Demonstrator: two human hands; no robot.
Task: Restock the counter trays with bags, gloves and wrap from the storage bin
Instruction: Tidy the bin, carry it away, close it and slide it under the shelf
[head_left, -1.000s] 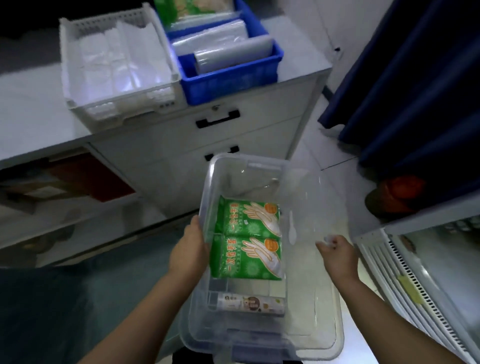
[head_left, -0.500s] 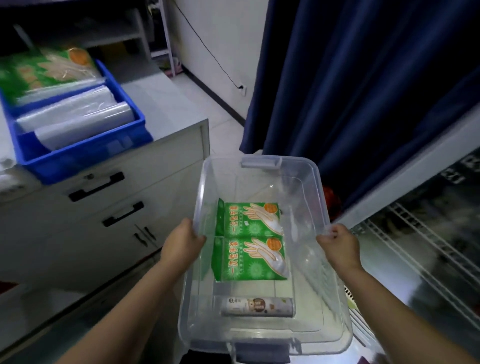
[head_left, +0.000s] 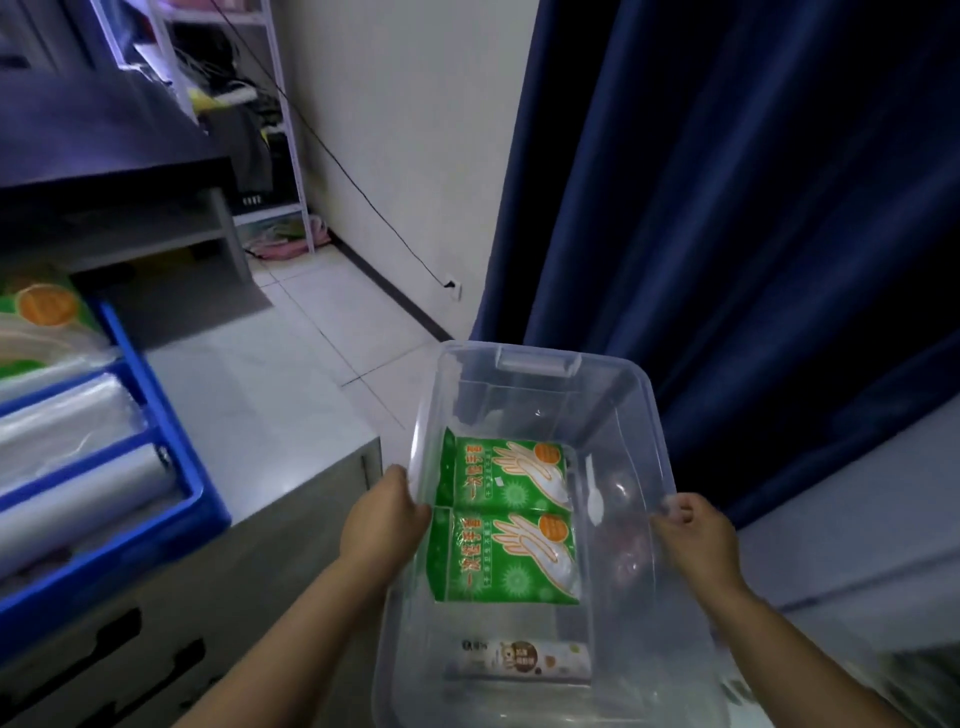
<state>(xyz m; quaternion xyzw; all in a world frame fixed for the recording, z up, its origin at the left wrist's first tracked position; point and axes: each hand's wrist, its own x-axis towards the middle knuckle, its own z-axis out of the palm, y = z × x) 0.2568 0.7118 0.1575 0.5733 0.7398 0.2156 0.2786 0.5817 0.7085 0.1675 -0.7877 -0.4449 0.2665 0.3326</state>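
I hold a clear plastic storage bin (head_left: 540, 374) in the air by its two long sides. My left hand (head_left: 384, 519) grips the left rim and my right hand (head_left: 693, 535) grips the right rim. Inside lie two green glove packs (head_left: 506, 519) side by side and a small roll of wrap (head_left: 524, 660) near the front wall. At the far left a blue counter tray (head_left: 156, 431) on the counter holds clear bag rolls (head_left: 62, 431) and a green glove pack (head_left: 41, 306).
The grey counter top (head_left: 260, 415) with black-handled drawers below is left of the bin. A dark blue curtain (head_left: 753, 234) hangs at the right. A white wire shelf (head_left: 280, 130) stands against the far wall, with tiled floor (head_left: 353, 317) between.
The view has swung to the right with the bin held in both hands. The white basket has left the view and the blue tray has slid to the left edge. Both grips are unchanged.
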